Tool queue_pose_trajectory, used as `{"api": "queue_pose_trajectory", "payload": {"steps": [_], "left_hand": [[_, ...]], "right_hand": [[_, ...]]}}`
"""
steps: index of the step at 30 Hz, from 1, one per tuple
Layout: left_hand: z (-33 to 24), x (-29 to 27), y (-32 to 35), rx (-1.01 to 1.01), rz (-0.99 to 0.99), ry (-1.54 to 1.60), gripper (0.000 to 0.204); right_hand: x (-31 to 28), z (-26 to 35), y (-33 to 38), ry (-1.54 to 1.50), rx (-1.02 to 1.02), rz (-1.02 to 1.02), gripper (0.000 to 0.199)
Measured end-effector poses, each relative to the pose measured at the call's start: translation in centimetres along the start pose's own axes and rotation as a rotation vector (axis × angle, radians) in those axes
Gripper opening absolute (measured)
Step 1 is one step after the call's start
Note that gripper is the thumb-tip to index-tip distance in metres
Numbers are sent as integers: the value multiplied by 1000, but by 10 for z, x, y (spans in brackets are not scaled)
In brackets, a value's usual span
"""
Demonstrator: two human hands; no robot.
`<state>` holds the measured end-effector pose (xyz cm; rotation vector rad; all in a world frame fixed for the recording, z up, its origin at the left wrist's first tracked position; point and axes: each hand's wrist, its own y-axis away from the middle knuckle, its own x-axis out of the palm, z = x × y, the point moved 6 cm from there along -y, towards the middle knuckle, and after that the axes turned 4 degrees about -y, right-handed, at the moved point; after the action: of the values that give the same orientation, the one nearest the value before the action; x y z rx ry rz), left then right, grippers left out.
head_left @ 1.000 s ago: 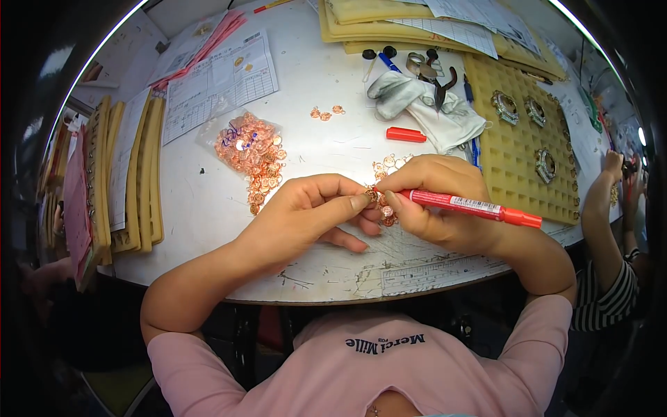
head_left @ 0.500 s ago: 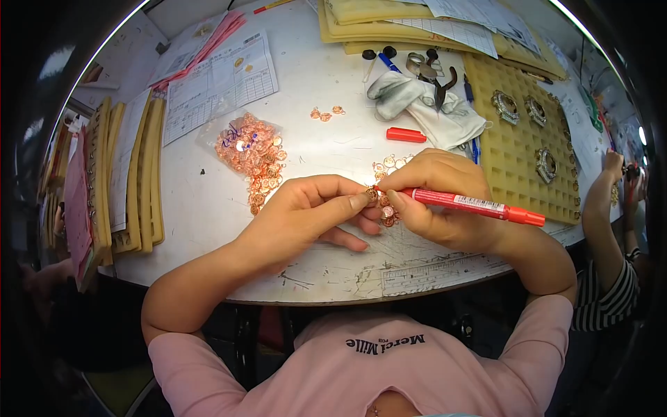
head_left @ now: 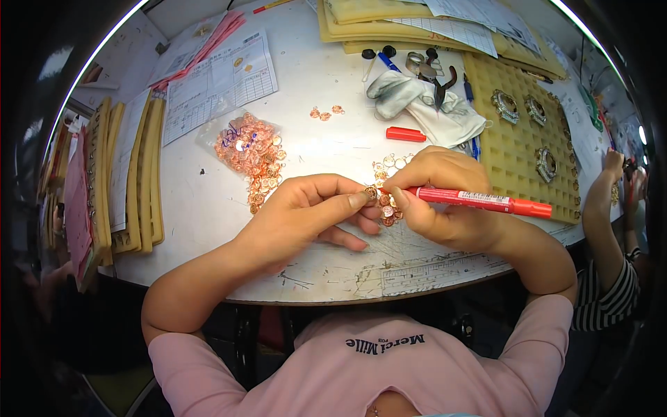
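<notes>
Between thumb and forefinger, my left hand [head_left: 316, 208] pinches a small round gold-coloured charm [head_left: 371, 193]. My right hand [head_left: 445, 198] grips a red marker pen [head_left: 479, 200], its tip end close to the charm; whether they touch I cannot tell. Behind and beneath my fingers lies a loose pile of similar charms [head_left: 387, 212], partly hidden by the right hand. Further left, a clear plastic bag [head_left: 244, 142] full of copper-pink charms spills several onto the table. The red pen cap [head_left: 406, 134] lies beyond my right hand.
Three loose charms [head_left: 325, 116] lie farther back. White gloves [head_left: 427, 104] and pliers [head_left: 442, 89] sit behind the cap. A yellow grid tray [head_left: 517, 156] holds metal pieces at right. Yellow boards [head_left: 142, 201] stand at left near printed sheets [head_left: 219, 87]. Another person's arm [head_left: 603, 215] shows at far right.
The marker has drawn back slightly to the right, and its rear end has risen a little in my right hand. My left hand stays almost still with the charm.
</notes>
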<state>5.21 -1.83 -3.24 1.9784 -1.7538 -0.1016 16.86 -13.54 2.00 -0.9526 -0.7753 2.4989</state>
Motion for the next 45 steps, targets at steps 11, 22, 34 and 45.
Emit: {"api": "queue_pose_trajectory", "payload": {"steps": [11,22,34,45], "left_hand": [[-1,-1,-1,13,12,2,27],[-21,-11,1,162,-160,-432,24],[-68,-52,-1,704,-828,-1639,23],[-69,-60,27,491,-545,-1476,15]], "right_hand": [[1,1,0,18,9,51,8],[-14,-10,-3,84,18,-98,3],[-14,-11,-3,79,-46,-114,7],[-15,-11,-2,119,-26,-83,10]]}}
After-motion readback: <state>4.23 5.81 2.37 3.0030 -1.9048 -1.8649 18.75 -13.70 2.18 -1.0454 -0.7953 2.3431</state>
